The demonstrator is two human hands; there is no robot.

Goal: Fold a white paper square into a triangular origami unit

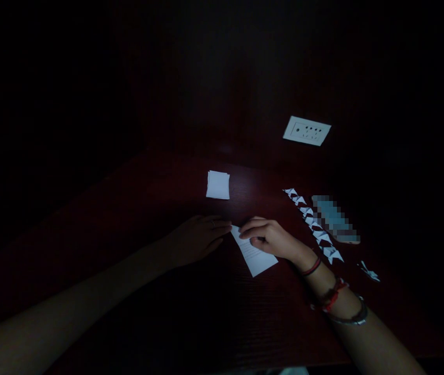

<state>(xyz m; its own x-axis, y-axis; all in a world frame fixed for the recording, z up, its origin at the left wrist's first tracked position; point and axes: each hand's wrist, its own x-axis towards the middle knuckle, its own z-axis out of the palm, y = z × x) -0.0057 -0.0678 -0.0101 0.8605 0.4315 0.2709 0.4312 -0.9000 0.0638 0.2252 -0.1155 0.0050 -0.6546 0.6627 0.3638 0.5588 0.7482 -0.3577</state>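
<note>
A printed sheet of white paper (258, 263) lies slanted on the dark red table, with lines of small text on its upper face. My right hand (270, 237) rests on its upper part, fingers bent and fingertips pressing the paper against the tabletop. Part of the sheet is hidden under that hand. My left hand (202, 237) lies flat with its fingers stretched out, the tips at the paper's upper left corner. Beyond both hands sits a small stack of white paper squares (218, 185).
Several folded white paper pieces (311, 221) form a slanting row on the right. Beside them lies a phone (334, 219) with a blurred screen. White scraps (369, 272) are nearer me. A wall socket (306, 130) is behind the table (147, 192); the surroundings are very dark.
</note>
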